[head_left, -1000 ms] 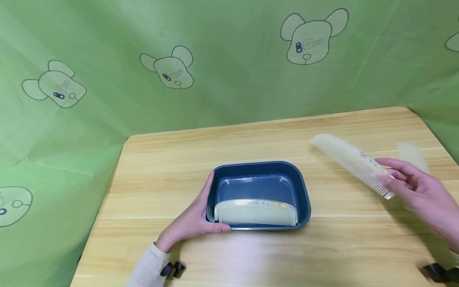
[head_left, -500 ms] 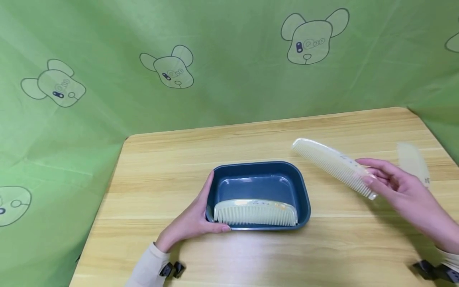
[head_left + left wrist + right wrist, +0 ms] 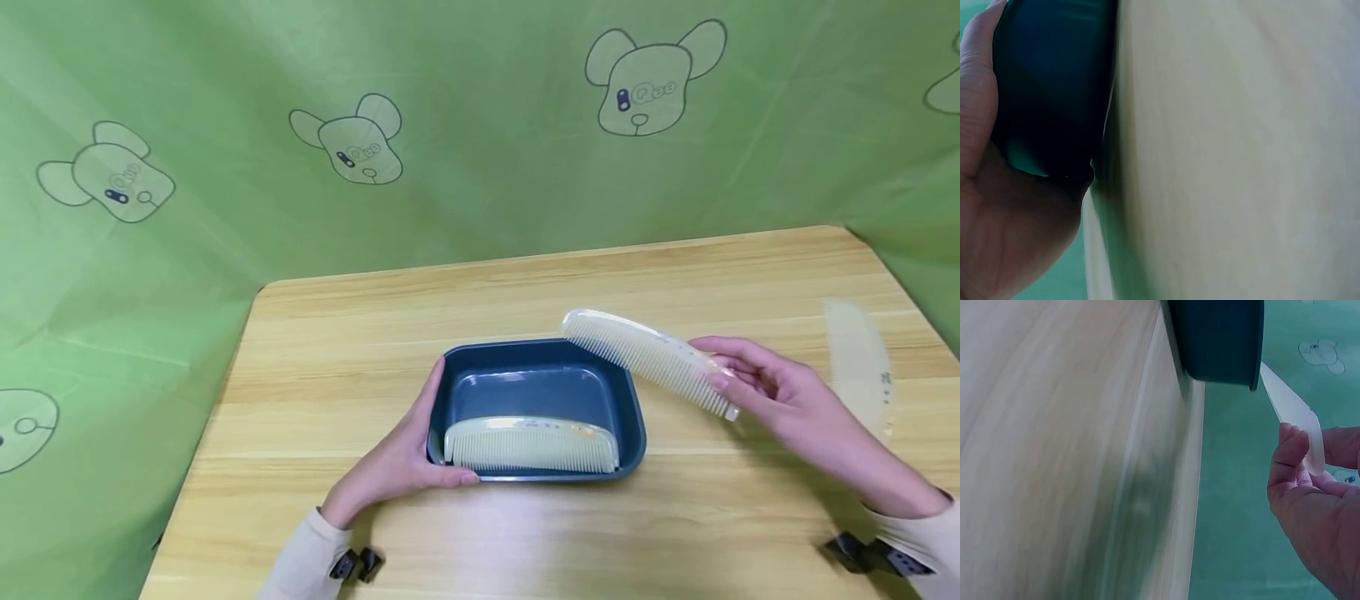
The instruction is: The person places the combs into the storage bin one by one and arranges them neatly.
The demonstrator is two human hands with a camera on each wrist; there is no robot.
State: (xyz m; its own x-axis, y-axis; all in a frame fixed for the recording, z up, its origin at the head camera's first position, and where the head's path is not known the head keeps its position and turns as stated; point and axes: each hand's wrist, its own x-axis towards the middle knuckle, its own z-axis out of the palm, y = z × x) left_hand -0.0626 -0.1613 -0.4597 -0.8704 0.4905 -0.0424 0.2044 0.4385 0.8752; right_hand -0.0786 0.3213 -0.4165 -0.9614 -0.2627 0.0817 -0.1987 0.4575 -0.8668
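Observation:
A dark blue rectangular plastic box [image 3: 528, 397] sits on the table in the head view. My left hand [image 3: 401, 454] holds its near left corner, thumb along the front wall and fingers along the left side; the left wrist view shows that hand [image 3: 1010, 206] against the box wall [image 3: 1054, 75]. Inside, along the front wall, leans a pale comb [image 3: 532, 446], teeth down. My right hand [image 3: 780, 396] pinches a second pale comb [image 3: 637, 350] by its right end. That comb is tilted, its far end over the box's back right corner. In the right wrist view, the comb [image 3: 1294, 409] appears edge-on.
A third pale comb [image 3: 858, 367] lies on the wooden table [image 3: 360, 333] at the right, beyond my right forearm. Green cloth [image 3: 480, 167] with printed mouse heads hangs behind the table and at its sides.
My right hand has carried its comb leftward, from the right part of the table to the box's right rim. The left hand, the box and the comb inside stay in place.

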